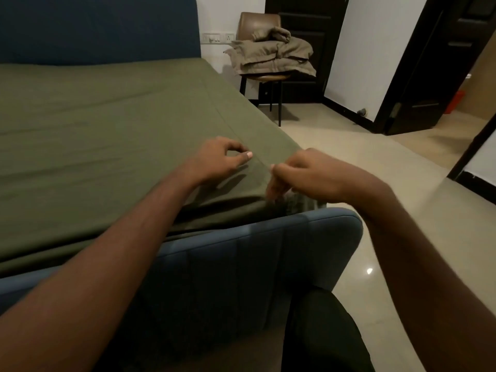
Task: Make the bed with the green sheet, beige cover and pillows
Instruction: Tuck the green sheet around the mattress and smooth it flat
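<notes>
Working at the near right corner of the bed (268, 237), the person is on the first stage of the job: the green sheet (107, 124) already lies spread across the mattress up to the blue headboard (99, 28), mostly flat with a few shallow creases. The right hand (303, 175) pinches the sheet's edge at the corner, fingers closed on the cloth, while the left hand (217, 159) rests on the sheet just beside it with thumb and forefinger loosely curled; whether it grips any cloth I cannot tell. The beige cover (273, 53) sits bundled on a chair (257, 22) beyond the bed, untouched. No pillows are clearly visible. By my judgement the corner tuck, the cover and pillows all remain.
</notes>
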